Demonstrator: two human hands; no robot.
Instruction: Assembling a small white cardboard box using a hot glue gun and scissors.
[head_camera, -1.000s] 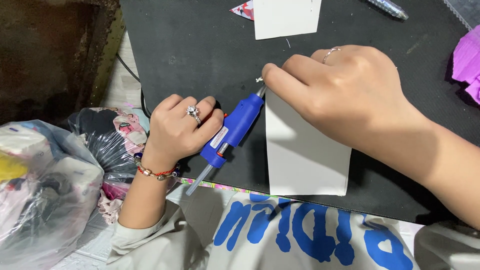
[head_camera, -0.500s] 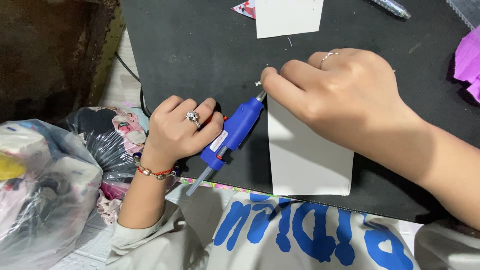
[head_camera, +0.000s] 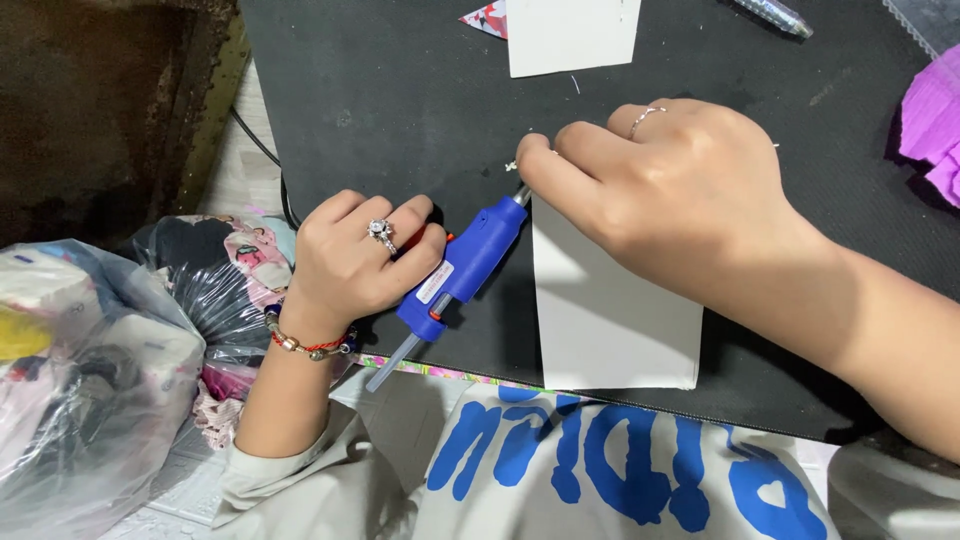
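Observation:
My left hand (head_camera: 360, 255) grips a blue glue gun (head_camera: 463, 265) that lies slanted on the black mat (head_camera: 400, 100), its nozzle aimed at the top left corner of a white card (head_camera: 610, 310). A clear glue stick pokes out of the gun's back end. My right hand (head_camera: 680, 190) rests over the card's upper edge, its fingertips pinched together beside the nozzle on something tiny and whitish that I cannot make out. There is a ring on each hand and a beaded bracelet on my left wrist.
A second white card (head_camera: 572, 35) lies at the mat's far edge next to a red patterned scrap (head_camera: 487, 17). Purple crepe paper (head_camera: 932, 120) sits at the right. Clear plastic bags (head_camera: 90, 370) of cloth are heaped at the left, below the mat.
My right hand has crept slightly up and to the right along the card's top edge. The glue gun and my left hand have hardly moved.

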